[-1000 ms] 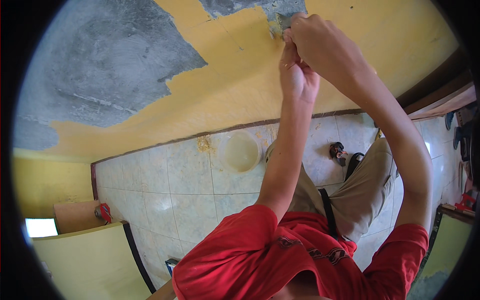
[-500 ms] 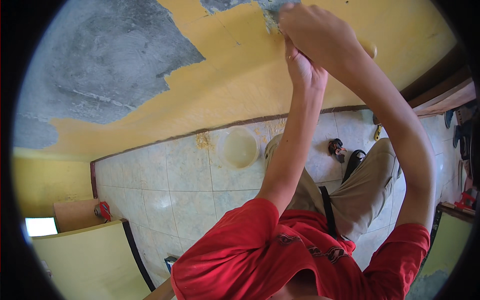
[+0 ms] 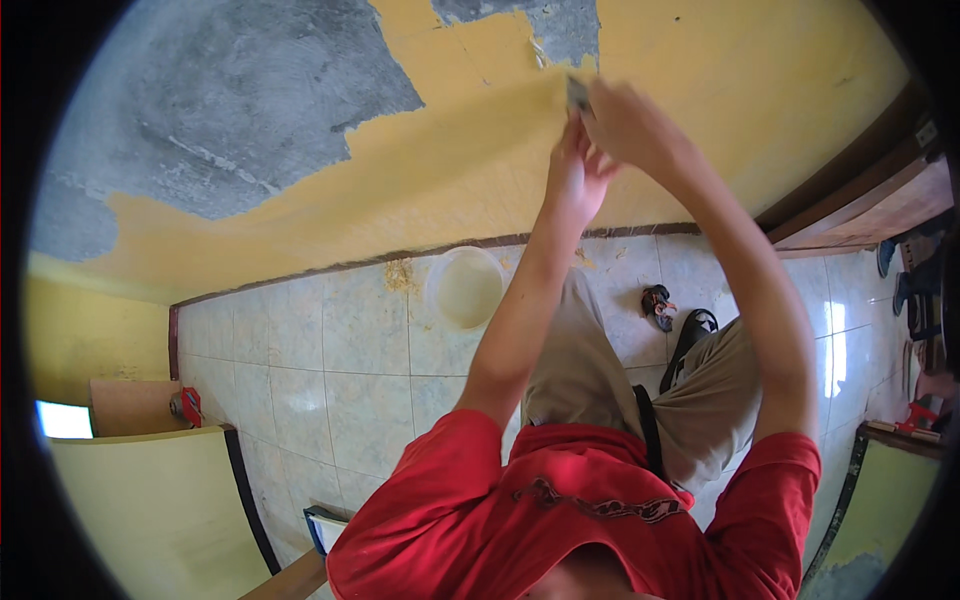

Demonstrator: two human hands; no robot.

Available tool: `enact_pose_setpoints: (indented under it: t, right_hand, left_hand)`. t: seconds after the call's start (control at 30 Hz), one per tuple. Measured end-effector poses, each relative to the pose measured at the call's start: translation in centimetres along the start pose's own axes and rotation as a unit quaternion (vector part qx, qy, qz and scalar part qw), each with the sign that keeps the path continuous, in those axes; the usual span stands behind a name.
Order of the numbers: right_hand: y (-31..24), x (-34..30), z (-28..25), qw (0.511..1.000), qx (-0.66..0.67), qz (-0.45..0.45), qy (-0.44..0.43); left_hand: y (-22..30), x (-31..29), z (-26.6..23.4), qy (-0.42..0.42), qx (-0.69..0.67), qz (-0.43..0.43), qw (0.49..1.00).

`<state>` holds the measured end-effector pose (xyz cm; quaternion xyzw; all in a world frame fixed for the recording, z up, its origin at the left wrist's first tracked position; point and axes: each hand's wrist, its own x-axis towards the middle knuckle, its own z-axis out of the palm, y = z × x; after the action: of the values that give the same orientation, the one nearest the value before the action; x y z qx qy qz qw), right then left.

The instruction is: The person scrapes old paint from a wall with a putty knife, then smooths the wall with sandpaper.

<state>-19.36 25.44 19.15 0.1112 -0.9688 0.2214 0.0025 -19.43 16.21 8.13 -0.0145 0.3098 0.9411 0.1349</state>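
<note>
Against the yellow wall (image 3: 480, 150), my right hand (image 3: 632, 125) is closed round a scraper (image 3: 577, 94), slightly blurred by motion. Only its flat grey blade shows; the grip hides the rest. From below, my left hand (image 3: 580, 172) reaches up to the same tool, its fingertips at the lower end of the blade and its other fingers loosely bent. Just above the hands lies a bare grey patch (image 3: 570, 30) with a ragged edge and a pale loose flake beside it. A much larger bare grey patch (image 3: 250, 90) spreads over the wall to the left.
A whitish round tub (image 3: 468, 288) stands on the tiled floor by the wall, with yellowish scrapings (image 3: 400, 276) beside it. A dark sandal-like object (image 3: 658, 306) lies near my foot. Brown wood frames the right side (image 3: 850, 180). A pale yellow panel (image 3: 150, 490) stands at lower left.
Both hands have come down and left, off the edge of the upper grey patch, which now shows more. The scraper blade has come into sight between them.
</note>
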Motion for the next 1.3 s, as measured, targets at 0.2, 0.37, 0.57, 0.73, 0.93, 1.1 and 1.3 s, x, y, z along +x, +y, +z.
enact_pose_setpoints:
  t: [0.2, 0.37, 0.57, 0.73, 0.93, 1.1, 1.3]
  right_hand:
    - [3.3, -3.0, 2.6, 0.959, 0.238, 0.1, -0.117]
    - [-4.4, -0.2, -0.4, 0.851, 0.502, -0.126, 0.086]
    - [-1.9, 0.6, 4.6, 0.843, 0.52, 0.005, 0.135]
    - [8.1, -6.1, 17.2, 0.754, 0.597, 0.248, -0.113]
    - [7.3, -8.2, 13.3, 0.713, 0.683, 0.064, -0.141]
    - [4.2, -8.5, 6.8, 0.89, 0.455, 0.01, 0.003]
    - [-0.9, -6.2, 2.0, 0.891, 0.378, -0.036, 0.25]
  left_hand:
    - [-7.1, -7.1, -16.5, 0.035, 0.087, -0.239, 0.967]
    - [-10.9, -11.2, -23.3, 0.135, 0.018, -0.236, 0.962]
    - [-11.6, -11.9, -24.2, 0.167, -0.106, -0.168, 0.966]
    - [-11.8, -12.5, -24.0, 0.18, -0.092, -0.165, 0.966]
    - [-11.7, -12.7, -23.9, 0.175, -0.116, -0.149, 0.966]
    - [-11.7, -12.6, -24.3, 0.156, -0.106, -0.143, 0.972]
    - [-11.1, -13.2, -24.7, 0.153, -0.112, -0.119, 0.975]
